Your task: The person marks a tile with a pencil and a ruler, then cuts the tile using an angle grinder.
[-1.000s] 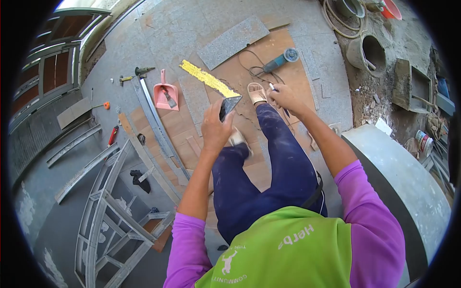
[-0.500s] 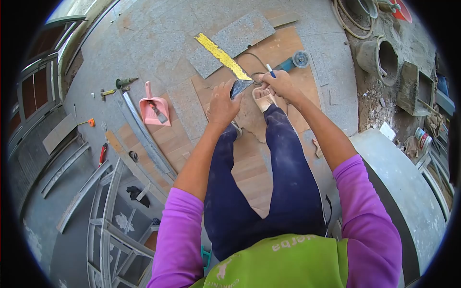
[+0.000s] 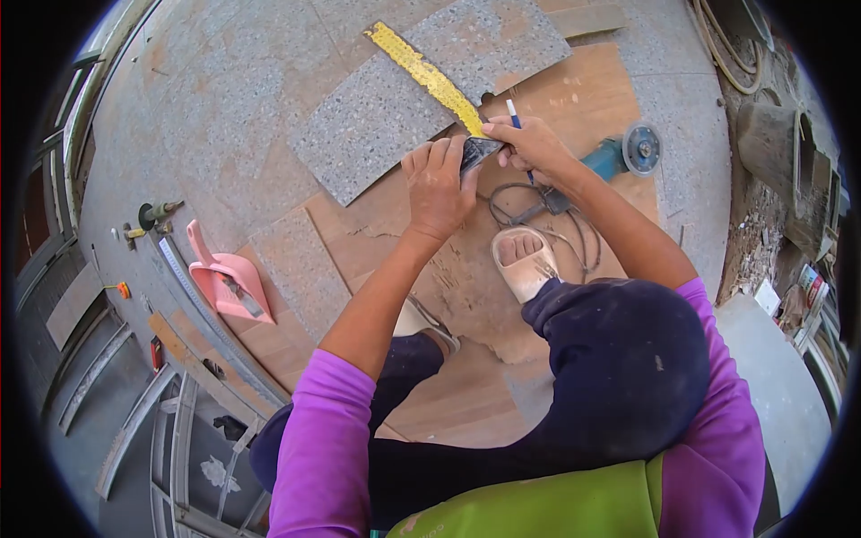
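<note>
My left hand [image 3: 439, 186] is closed around the dark triangular head [image 3: 479, 154] of a square with a yellow, worn blade [image 3: 426, 79]. The blade lies across a speckled grey stone slab [image 3: 381, 125]. My right hand [image 3: 536, 151] pinches the near end of the blade beside the head and also holds a blue pen with a white cap [image 3: 513, 113], pointing up between its fingers. Just right of my right hand, an angle grinder [image 3: 606, 160] with a round disc rests on a brown board [image 3: 574, 90], its cord looped near my foot.
A pink dustpan [image 3: 231, 280] holding a scraper lies at the left, beside a long metal straightedge [image 3: 211, 314]. Farther left are a hammer, an orange tape measure [image 3: 124, 290] and metal frames [image 3: 179, 448]. A bucket [image 3: 769, 143] and rubble are at the right.
My body has lowered into a crouch, with knees bent, and the view has come closer to the slab. Both hands still hold the square, whose blade now lies farther over the slab.
</note>
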Demonstrator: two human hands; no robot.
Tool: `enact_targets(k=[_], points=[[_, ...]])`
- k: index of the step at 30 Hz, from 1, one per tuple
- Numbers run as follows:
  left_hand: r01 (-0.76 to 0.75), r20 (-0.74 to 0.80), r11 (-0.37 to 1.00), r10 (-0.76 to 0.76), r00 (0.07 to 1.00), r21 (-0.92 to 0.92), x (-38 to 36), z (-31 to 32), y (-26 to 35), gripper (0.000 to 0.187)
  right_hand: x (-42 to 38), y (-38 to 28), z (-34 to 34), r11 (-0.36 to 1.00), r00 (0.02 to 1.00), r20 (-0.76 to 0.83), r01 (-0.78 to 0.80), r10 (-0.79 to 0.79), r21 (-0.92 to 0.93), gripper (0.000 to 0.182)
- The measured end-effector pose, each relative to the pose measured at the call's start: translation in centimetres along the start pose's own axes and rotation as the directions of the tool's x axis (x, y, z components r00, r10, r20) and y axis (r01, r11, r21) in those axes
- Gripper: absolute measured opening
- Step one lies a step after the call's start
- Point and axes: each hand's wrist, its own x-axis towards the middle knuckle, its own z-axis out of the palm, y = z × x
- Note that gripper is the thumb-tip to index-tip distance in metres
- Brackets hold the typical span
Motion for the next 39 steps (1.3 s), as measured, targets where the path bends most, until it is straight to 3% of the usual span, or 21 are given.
enact_targets(k=[7, 10, 11, 16, 29, 32, 35, 39], points=[[-0.102, -0.054, 0.990, 0.107, 0.993, 0.098, 1.3, 3.1, -3.3, 0.054, 3.8, 0.2, -0.9, 1.000, 1.000, -0.023, 0.011, -0.010, 0.020, 0.024], [-0.142, -0.071, 0.980, 0.153, 0.986, 0.140, 1.3, 3.7, -3.9, 0.054, 4.8, 1.4, -0.6, 0.993, 0.999, -0.029, 0.048, -0.045, 0.109, 0.023], [-0.144, -0.067, 0.978, 0.155, 0.986, 0.149, 1.1, 3.8, -4.0, 0.054, 4.9, 1.5, -1.1, 0.991, 0.997, 0.038, 0.057, -0.062, 0.122, 0.020], [-0.179, -0.050, 0.969, 0.190, 0.981, 0.169, 1.5, 3.9, -3.9, 0.054, 5.0, 2.4, -0.2, 0.958, 0.992, -0.039, 0.123, -0.117, 0.258, 0.020], [-0.144, -0.035, 0.976, 0.151, 0.988, 0.161, 1.5, 4.0, -3.3, 0.054, 5.3, 3.2, -0.4, 0.936, 0.987, -0.030, 0.161, -0.160, 0.312, 0.031], [-0.134, -0.039, 0.979, 0.142, 0.989, 0.152, 1.7, 4.1, -3.3, 0.054, 4.7, 3.0, -0.1, 0.956, 0.973, -0.100, 0.225, -0.210, 0.188, 0.032], [-0.131, -0.040, 0.981, 0.138, 0.990, 0.147, 1.8, 4.0, -3.1, 0.053, 3.6, 2.4, 0.5, 0.926, 0.901, -0.221, 0.378, -0.373, -0.022, 0.028], [-0.136, -0.038, 0.980, 0.143, 0.989, 0.142, 1.8, 3.9, -3.1, 0.054, 4.1, 3.0, 0.5, 0.924, 0.901, -0.215, 0.380, -0.378, -0.031, 0.028]])
